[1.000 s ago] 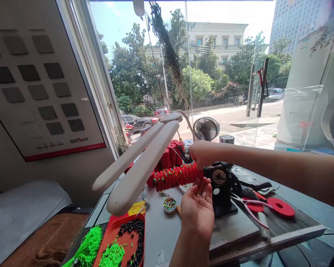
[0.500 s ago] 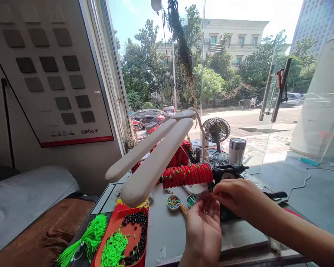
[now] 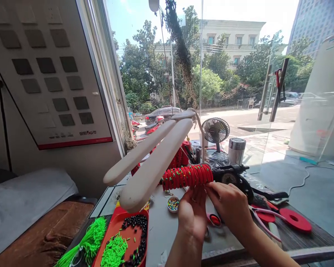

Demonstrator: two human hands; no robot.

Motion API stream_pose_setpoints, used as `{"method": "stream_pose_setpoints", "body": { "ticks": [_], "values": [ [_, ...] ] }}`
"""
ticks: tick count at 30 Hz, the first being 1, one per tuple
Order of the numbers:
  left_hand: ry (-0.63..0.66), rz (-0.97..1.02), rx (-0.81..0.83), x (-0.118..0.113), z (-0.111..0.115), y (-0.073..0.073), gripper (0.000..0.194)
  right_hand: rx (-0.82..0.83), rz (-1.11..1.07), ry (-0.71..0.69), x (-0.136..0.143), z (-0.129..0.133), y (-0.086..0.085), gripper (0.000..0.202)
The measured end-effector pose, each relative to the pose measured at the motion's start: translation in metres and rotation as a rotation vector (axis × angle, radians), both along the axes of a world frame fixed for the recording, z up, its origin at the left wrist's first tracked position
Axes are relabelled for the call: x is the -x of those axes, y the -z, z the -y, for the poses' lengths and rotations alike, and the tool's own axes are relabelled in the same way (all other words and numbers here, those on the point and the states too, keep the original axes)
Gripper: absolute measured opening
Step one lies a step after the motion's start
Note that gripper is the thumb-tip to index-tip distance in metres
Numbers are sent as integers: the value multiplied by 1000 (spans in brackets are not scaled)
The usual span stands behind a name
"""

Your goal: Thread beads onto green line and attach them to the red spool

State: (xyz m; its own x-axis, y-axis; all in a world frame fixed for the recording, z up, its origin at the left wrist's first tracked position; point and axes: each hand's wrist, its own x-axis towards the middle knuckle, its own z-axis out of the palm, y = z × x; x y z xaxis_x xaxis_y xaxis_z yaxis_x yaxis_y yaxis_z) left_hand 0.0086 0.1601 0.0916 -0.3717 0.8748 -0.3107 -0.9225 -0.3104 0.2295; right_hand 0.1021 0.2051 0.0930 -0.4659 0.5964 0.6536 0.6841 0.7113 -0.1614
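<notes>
A row of red cord loops (image 3: 186,176), dotted with small green and yellow beads, is packed side by side on a horizontal holder at mid-table. Palm up below its right half is my left hand (image 3: 192,211), its fingers drawn together and reaching to the underside of the loops. From the right comes my right hand (image 3: 230,205), its thumb and fingertips pinched at the lower right end of the row. Whatever lies between the fingers of either hand is too small or hidden to make out. Black clamp-like equipment (image 3: 229,174) adjoins the row's right end.
A white two-armed lamp (image 3: 158,163) hangs over the table. Left are a red tray (image 3: 133,226) of black and green beads and a green tassel bundle (image 3: 86,237). A bead dish (image 3: 173,204), red ring-shaped spool (image 3: 295,219), fan (image 3: 215,130) and metal canister (image 3: 236,150) stand around.
Both hands have moved up and left, from in front of the black equipment to the red loops. The red spool now shows at right; my left hand hides the green-bead dish.
</notes>
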Motion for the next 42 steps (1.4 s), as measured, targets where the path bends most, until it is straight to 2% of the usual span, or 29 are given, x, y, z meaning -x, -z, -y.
{"method": "stream_pose_setpoints", "body": {
  "ticks": [11,16,23,31,34,36,40,42],
  "values": [
    [18,38,-24,-8,10,-8,22,10,10,132,8,8,-22,14],
    [31,55,-23,-8,14,-12,21,-37,147,132,7,10,-30,15],
    [36,60,-18,-6,10,-9,21,-62,388,98,17,13,-52,13],
    [27,65,-1,-5,12,-10,22,-22,394,94,13,12,-66,12],
    [29,79,14,-4,11,-9,22,-4,358,87,4,16,-61,13],
    [30,87,19,-5,11,-8,23,14,344,32,2,21,-51,15],
    [74,83,-7,-9,20,3,24,24,329,-112,4,33,-15,18],
    [87,60,11,-6,27,11,26,-29,255,-225,1,35,3,17]
  ]
}}
